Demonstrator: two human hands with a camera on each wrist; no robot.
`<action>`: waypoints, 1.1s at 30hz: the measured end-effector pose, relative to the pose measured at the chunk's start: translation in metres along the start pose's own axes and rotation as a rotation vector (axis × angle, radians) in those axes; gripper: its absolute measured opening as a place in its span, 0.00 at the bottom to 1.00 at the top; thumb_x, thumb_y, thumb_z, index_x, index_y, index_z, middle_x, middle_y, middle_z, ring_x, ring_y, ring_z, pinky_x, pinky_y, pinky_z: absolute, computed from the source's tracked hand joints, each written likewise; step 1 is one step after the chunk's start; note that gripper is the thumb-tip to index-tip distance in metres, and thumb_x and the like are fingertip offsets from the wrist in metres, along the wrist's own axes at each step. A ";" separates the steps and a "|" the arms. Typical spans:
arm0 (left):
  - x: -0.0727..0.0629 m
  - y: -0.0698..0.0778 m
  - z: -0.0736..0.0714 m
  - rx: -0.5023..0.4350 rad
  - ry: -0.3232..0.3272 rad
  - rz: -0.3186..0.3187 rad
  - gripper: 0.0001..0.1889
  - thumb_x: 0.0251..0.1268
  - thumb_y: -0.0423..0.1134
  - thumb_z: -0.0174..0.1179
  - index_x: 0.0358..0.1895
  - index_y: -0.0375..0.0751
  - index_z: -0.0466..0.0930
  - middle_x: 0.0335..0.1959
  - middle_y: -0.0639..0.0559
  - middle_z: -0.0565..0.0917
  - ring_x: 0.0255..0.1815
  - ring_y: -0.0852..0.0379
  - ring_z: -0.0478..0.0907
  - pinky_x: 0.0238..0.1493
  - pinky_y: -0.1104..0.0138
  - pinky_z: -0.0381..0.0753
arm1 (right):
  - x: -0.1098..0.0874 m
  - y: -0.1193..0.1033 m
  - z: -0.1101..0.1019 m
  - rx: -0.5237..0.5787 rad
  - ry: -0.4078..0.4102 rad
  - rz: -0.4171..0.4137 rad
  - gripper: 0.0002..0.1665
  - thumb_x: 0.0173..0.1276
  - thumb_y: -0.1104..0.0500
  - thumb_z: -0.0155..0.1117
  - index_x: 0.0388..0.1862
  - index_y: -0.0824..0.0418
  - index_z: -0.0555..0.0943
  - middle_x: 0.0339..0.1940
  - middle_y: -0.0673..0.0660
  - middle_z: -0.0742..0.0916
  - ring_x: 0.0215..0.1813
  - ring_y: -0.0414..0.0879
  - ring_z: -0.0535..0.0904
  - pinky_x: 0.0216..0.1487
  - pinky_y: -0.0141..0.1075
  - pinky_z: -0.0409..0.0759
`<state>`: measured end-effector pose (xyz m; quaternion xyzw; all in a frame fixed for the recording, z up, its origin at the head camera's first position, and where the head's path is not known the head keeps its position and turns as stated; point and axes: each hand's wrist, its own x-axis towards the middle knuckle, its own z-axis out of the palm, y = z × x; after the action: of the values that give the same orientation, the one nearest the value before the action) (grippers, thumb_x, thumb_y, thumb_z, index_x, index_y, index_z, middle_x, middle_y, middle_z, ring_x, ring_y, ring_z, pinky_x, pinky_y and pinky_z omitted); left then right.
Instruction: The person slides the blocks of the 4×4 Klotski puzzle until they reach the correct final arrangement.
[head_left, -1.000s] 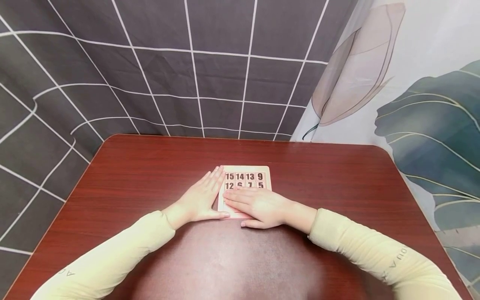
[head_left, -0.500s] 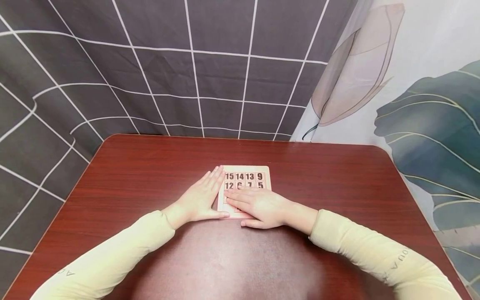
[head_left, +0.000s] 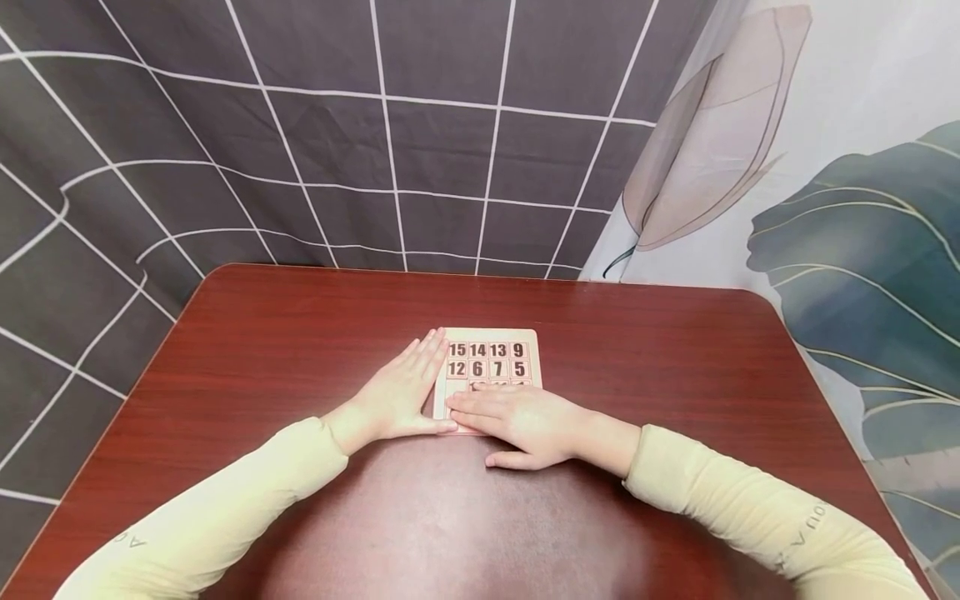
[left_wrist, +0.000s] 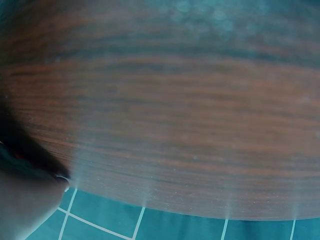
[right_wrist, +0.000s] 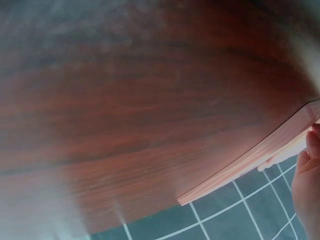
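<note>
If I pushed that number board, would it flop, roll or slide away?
The number board is probably stiff: its edge looks straight in the right wrist view. It likely won't roll or tip, since it's flat and lies on the table. It might slide, as the table looks smooth and shiny, though the left hand at its edge could steady it.

Left grip (head_left: 397, 395) and right grip (head_left: 525, 421) palm-down

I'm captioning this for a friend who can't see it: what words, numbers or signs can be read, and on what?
"15 14 13 9": top row, number board
"12 6 7 5": second row
Lower rows: unreadable, largely under the right hand
"A": left sleeve; lettering beside it unclear
Right sleeve: lettering too small and creased to read surely
</note>
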<state>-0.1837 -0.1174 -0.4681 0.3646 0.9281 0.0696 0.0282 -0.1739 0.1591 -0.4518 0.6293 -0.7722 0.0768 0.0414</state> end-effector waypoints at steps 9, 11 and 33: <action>0.000 -0.001 -0.001 0.004 -0.020 -0.002 0.63 0.64 0.73 0.61 0.83 0.22 0.49 0.87 0.28 0.50 0.89 0.36 0.47 0.89 0.48 0.54 | 0.005 0.020 -0.002 0.037 0.000 0.099 0.40 0.76 0.45 0.65 0.80 0.62 0.72 0.80 0.57 0.77 0.82 0.50 0.72 0.83 0.45 0.70; 0.000 -0.001 -0.001 0.006 -0.022 -0.004 0.63 0.65 0.73 0.61 0.83 0.22 0.48 0.87 0.28 0.49 0.89 0.36 0.47 0.89 0.48 0.54 | 0.007 0.026 -0.002 0.041 -0.010 0.123 0.39 0.77 0.45 0.64 0.80 0.62 0.71 0.81 0.57 0.76 0.82 0.50 0.72 0.83 0.46 0.70; 0.000 0.000 -0.001 -0.013 -0.023 -0.014 0.63 0.64 0.73 0.62 0.83 0.23 0.48 0.87 0.29 0.49 0.90 0.36 0.47 0.89 0.47 0.54 | 0.004 0.020 0.001 -0.009 -0.015 0.103 0.39 0.76 0.44 0.66 0.79 0.62 0.73 0.80 0.59 0.77 0.81 0.51 0.74 0.82 0.46 0.72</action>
<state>-0.1840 -0.1178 -0.4671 0.3588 0.9298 0.0714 0.0417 -0.1937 0.1591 -0.4539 0.5892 -0.8041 0.0708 0.0345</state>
